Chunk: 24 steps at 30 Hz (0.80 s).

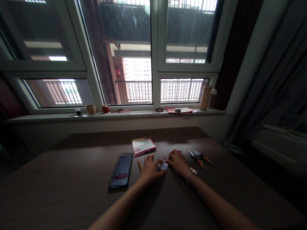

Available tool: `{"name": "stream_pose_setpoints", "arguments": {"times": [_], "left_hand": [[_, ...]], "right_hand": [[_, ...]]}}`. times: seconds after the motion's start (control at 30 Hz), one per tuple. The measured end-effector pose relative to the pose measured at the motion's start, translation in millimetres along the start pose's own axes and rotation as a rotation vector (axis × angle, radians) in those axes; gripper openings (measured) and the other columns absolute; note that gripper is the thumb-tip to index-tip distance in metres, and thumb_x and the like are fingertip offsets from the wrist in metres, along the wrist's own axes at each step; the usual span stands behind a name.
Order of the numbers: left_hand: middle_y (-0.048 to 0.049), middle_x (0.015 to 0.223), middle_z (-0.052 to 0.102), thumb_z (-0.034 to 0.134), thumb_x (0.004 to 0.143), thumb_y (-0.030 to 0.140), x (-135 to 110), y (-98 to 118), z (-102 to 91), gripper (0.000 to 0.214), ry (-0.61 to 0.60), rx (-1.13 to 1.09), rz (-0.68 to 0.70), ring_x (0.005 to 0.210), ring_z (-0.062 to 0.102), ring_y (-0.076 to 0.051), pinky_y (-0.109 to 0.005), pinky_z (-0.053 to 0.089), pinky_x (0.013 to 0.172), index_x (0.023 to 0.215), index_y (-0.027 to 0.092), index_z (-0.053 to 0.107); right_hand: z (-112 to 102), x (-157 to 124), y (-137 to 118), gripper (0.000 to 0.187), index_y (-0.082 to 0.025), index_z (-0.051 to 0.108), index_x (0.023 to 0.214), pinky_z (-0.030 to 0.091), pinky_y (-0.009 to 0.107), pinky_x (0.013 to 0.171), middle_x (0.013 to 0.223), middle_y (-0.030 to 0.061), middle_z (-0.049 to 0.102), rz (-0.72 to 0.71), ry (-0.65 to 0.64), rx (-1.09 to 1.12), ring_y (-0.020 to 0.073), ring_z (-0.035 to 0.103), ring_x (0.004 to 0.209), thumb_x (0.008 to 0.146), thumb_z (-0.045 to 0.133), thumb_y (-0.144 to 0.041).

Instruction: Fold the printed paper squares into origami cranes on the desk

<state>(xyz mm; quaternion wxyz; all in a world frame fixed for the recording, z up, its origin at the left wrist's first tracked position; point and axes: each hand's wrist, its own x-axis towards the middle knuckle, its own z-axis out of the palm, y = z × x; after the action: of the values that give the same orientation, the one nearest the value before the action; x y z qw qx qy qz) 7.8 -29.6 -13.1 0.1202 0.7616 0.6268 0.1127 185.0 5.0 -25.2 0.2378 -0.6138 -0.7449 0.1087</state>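
Note:
A small folded piece of paper [163,165], pale with pinkish-red bits, lies on the table between my hands. My left hand [149,169] holds its left side, thumb at the near edge and index finger at the far edge, the other fingers spread. Bent fingers of my right hand [177,162] pinch its upper right corner; a bracelet circles that wrist. Right of this hand lie folded paper pieces [200,158], grey-blue with red and yellow parts. Beyond my left hand rests a stack of printed paper sheets [144,146].
A phone [121,171] lies left of my left hand on the dark table [59,182]. Along the windowsill [134,114] stand a paper cup [90,109], a red spool-like item [105,109], more papers [181,110] and a tan bottle [205,97].

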Motion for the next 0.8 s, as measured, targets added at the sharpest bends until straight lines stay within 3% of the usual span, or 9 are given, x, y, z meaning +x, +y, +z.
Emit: {"name": "stream_pose_setpoints", "arguments": {"times": [0.8], "left_hand": [[-0.0082, 0.153, 0.034, 0.054, 0.076, 0.065, -1.2, 1.6, 0.2, 0.055, -0.001, 0.023, 0.005, 0.144, 0.02, -0.036, -0.073, 0.003, 0.107, 0.125, 0.041, 0.058]], "right_hand": [[-2.8, -0.6, -5.4, 0.027, -0.018, 0.073, 0.085, 0.04, 0.034, 0.089, 0.112, 0.0114, 0.061, 0.0, -0.014, -0.08, 0.027, 0.049, 0.109, 0.088, 0.056, -0.04]]}}
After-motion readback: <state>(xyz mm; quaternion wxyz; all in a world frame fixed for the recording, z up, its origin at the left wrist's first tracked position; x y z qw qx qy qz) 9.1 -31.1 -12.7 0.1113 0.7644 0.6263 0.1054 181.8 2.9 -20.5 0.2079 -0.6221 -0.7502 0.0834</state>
